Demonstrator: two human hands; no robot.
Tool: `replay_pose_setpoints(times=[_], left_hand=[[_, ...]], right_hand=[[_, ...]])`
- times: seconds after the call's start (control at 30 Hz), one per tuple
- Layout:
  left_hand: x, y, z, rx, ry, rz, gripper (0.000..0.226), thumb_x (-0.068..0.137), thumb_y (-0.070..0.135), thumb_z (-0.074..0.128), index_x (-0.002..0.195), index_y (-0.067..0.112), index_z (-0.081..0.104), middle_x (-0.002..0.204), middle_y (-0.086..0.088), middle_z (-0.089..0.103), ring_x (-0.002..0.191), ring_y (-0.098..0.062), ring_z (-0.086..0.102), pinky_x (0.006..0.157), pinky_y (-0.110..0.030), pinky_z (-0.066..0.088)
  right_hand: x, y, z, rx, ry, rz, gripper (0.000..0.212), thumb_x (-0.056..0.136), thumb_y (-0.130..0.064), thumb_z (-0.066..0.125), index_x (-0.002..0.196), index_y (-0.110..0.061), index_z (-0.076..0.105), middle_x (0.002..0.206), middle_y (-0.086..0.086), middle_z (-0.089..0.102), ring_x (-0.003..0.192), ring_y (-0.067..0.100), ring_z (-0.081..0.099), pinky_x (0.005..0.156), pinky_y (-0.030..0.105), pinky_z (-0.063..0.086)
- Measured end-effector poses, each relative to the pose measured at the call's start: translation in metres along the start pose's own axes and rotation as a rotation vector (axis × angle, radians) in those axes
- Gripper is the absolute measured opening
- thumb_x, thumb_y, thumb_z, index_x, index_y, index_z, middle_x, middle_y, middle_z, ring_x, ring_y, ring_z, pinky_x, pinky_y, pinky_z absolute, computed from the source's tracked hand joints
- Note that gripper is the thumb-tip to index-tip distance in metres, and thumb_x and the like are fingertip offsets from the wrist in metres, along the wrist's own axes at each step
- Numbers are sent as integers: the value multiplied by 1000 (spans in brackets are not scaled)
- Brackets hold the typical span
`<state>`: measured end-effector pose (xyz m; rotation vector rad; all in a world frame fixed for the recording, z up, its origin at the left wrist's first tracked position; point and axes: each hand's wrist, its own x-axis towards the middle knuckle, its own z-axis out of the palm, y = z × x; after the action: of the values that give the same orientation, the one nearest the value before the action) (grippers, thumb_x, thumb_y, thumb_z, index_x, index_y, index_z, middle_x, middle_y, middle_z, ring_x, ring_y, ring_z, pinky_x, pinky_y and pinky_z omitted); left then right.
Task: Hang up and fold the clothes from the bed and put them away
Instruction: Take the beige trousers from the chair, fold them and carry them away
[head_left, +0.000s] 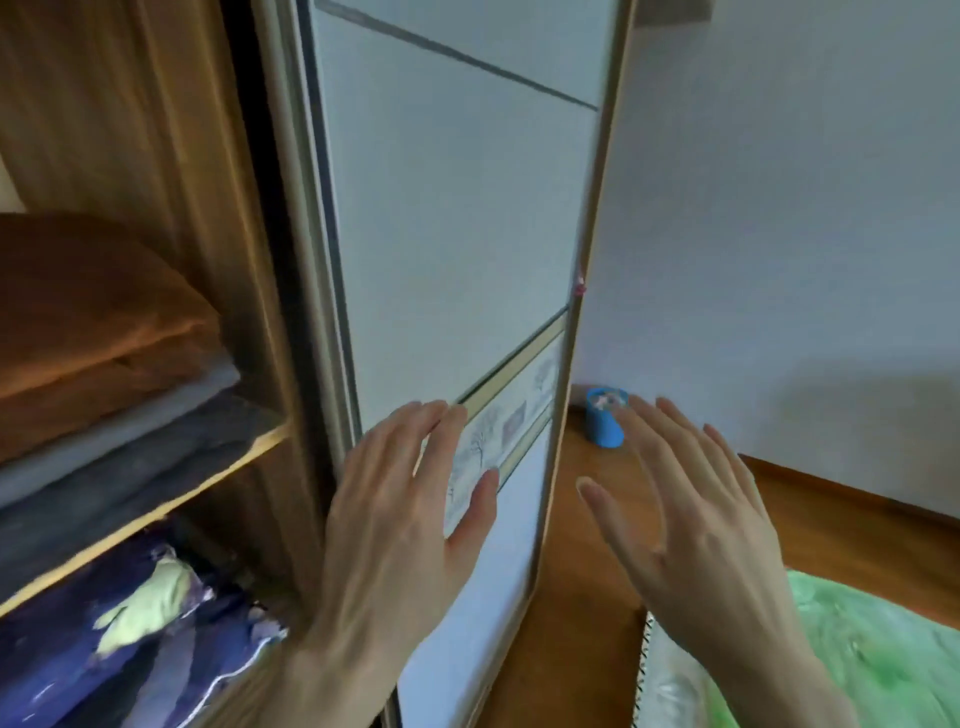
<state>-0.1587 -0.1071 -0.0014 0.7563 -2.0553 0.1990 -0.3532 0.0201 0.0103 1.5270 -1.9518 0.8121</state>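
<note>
Wardrobe work looks like the step in hand: the sliding door (457, 249), a tall pale panel in a slim metal frame with a printed band of trees across its lower part, stands partly across the opening, and the next move, I judge, is to push it sideways along its track, which calls for flat, even pressure rather than a grip. Beside it the wooden carcass (156, 104) shows warm streaked grain, and its shelf (171, 493) carries the put-away things: a plump rust-brown folded piece (93, 322), soft and rounded, lying on flatter grey folded cloth (119, 452). Below the shelf sits a glossy dark blue bundle (130, 639) with pale green patches, wrinkled like plastic wrap. Green bedding (872, 654), smooth and faintly shiny, shows at the lower right; no loose clothes are visible on that corner of the bed. The floor (587, 561) is polished wood. The left hand (400, 519) is open, fingers spread and straight, at the door's face near its left edge; actual contact I cannot confirm. The right hand (691, 509) is open too, fingers spread, held in the air and holding nothing. A small blue cylindrical bin (605, 423) stands in the corner by the wall
</note>
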Motion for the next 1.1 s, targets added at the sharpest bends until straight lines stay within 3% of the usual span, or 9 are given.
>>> replay_pose_setpoints(times=[0.2, 0.33, 0.47, 0.8, 1.1], left_hand=[[31, 38, 78, -134, -30, 86, 49, 104, 41, 51, 137, 7, 64, 134, -10, 66, 126, -32, 61, 107, -43, 49], [62, 66, 132, -206, -78, 163, 57, 108, 49, 40, 138, 7, 65, 135, -11, 67, 129, -30, 61, 109, -42, 50], [93, 87, 190, -263, -124, 225, 51, 108, 43, 46, 140, 7, 63, 137, -9, 65, 132, -28, 58, 112, -43, 49], [157, 119, 299, -398, -165, 295, 47, 106, 41, 51, 140, 9, 63, 140, -3, 64, 131, -18, 58, 107, -28, 49], [197, 144, 365, -405, -196, 265, 49, 105, 40, 53, 141, 9, 61, 138, -5, 64, 129, -23, 59, 101, -43, 58]], right_hand=[[-17, 71, 2, -189, -26, 126, 65, 103, -59, 46, 149, -15, 55, 156, 3, 53, 150, 16, 41, 125, 47, 31], [-13, 118, 10, -264, -26, 222, 66, 103, -60, 46, 150, -15, 53, 155, 4, 53, 149, 18, 43, 124, 48, 32], [0, 169, 21, -317, -34, 292, 65, 103, -59, 47, 149, -13, 55, 153, 5, 56, 147, 21, 46, 124, 49, 33], [50, 270, 57, -355, 8, 355, 64, 103, -58, 50, 147, -11, 57, 148, 7, 60, 143, 25, 51, 122, 49, 36], [88, 333, 78, -386, -23, 412, 66, 104, -61, 45, 149, -15, 54, 151, 4, 58, 147, 23, 47, 125, 43, 32]])
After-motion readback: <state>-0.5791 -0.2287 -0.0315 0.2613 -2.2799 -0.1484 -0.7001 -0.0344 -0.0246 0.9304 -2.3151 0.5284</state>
